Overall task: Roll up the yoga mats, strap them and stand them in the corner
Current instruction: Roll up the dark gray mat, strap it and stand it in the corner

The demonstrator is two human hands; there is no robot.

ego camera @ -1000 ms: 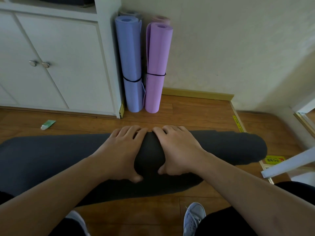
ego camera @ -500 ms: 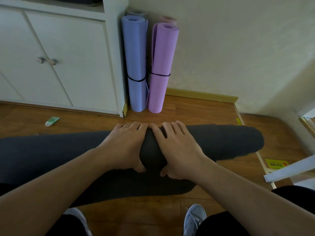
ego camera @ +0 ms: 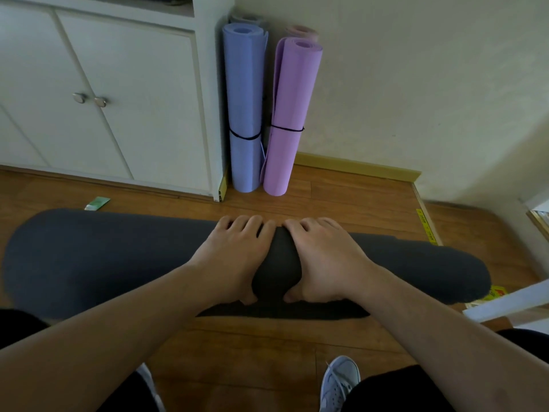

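Note:
A dark grey yoga mat (ego camera: pixel 118 257) lies rolled across the wooden floor, with a thin flat strip of it still showing under its near side. My left hand (ego camera: pixel 234 257) and my right hand (ego camera: pixel 326 260) sit side by side on the middle of the roll. Their fingers wrap over its top and the thumbs tuck in at its near underside. In the corner stand a blue rolled mat (ego camera: pixel 243 108) and a purple rolled mat (ego camera: pixel 289 120), each bound by a thin black strap. The tops of two more rolls peek out behind them.
A white cabinet (ego camera: pixel 133 99) with two knobs lines the left wall beside the corner. A small green tube (ego camera: pixel 96 202) lies on the floor by the mat's far left. A white bar (ego camera: pixel 505 304) and a yellow label (ego camera: pixel 494 294) sit at the right. My shoe (ego camera: pixel 338 382) is below.
Both hands have pushed the grey roll away from me toward the corner. The flat tail on its near side has shrunk to a thin strip.

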